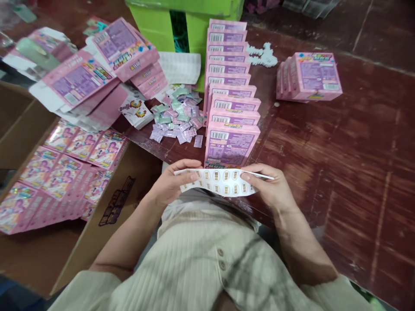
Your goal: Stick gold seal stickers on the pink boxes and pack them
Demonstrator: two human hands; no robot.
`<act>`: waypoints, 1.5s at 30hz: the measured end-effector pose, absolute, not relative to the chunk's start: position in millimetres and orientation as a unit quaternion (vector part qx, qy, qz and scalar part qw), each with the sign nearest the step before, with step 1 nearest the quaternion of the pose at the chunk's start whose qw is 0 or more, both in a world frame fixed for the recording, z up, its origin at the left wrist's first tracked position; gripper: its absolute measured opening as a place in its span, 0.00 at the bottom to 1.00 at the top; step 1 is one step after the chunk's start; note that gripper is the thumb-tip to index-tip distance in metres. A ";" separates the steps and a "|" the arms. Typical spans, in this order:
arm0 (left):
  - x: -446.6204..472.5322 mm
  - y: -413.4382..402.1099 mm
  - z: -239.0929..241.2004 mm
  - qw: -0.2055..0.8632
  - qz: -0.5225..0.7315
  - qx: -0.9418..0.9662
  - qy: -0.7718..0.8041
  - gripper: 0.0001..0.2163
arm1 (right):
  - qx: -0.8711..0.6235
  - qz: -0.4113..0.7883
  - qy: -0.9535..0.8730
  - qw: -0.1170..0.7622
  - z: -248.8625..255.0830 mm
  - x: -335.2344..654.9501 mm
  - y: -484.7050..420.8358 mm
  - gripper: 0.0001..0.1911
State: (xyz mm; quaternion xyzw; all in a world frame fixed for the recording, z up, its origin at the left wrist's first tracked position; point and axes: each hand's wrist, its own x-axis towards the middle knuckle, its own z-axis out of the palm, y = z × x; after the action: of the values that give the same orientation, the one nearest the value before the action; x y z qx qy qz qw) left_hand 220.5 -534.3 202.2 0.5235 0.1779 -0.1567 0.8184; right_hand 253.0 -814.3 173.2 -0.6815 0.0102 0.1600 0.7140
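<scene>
Holding a sticker sheet (pixel 220 182) between them, the left hand (pixel 170 185) and the right hand (pixel 270 189) each pinch one end of it, fingers closed on the paper. The sheet is slightly curved and carries rows of small round gold stickers. It sits at the near edge of the table (pixel 340 164), above the person's lap and cream ribbed top (pixel 207 263). Just beyond the sheet begins a row of pink boxes (pixel 231 103), overlapping one another, barcode sides up, running away towards a green crate (pixel 155 21). Left of the row lies a pile of small packets (pixel 177 117) in lilac, pink and pale green, loosely heaped. Further left, flat unfolded cartons (pixel 81 80) are stacked untidily over the table corner. Below them, off the table edge, an open cardboard box (pixel 129 172) holds pink boxes packed face up in rows. To the right of the row, well apart, a small group of pink boxes (pixel 311 75) leans together, with white plastic pieces (pixel 264 54) between it and the row.
</scene>
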 end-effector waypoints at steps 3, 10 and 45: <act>222.7 -541.8 196.4 0.800 -0.123 0.556 0.189 0.17 | -0.680 0.133 0.013 0.721 169.6 252.0 -812.1 0.14; 228.9 -539.4 192.8 0.710 -0.052 0.664 0.228 0.25 | -0.724 0.064 0.033 0.686 168.2 249.6 -810.8 0.18; 227.1 -545.1 203.0 0.592 0.031 0.801 -0.089 0.05 | -0.813 0.188 -0.413 0.366 226.6 307.2 -791.6 0.09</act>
State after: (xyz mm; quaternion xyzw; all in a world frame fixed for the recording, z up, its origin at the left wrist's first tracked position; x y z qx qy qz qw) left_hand 227.1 -545.1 203.0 0.8008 -0.0889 0.0306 0.5915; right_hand 307.2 -791.6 226.6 -0.8125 -0.4131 0.1883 0.3656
